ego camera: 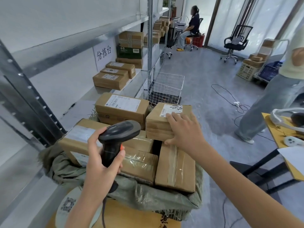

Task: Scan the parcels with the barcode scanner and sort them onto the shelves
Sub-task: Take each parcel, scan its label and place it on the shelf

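The person's left hand [102, 155] grips the handle of the black barcode scanner [119, 137], fingers curled around it, and the scanner head points toward one o'clock. The right hand [184, 130] holds a small parcel [166, 120]: the fingers lie over its top on the white label [171, 110], and the thumb is under its near lower edge. This parcel sits on the top of other parcels in a green sack [128, 190], at twelve o'clock from the scanner. At ten o'clock, more boxes [113, 76] stand on the metal shelf [85, 99]. At two o'clock another person [271, 102] stands on the floor.
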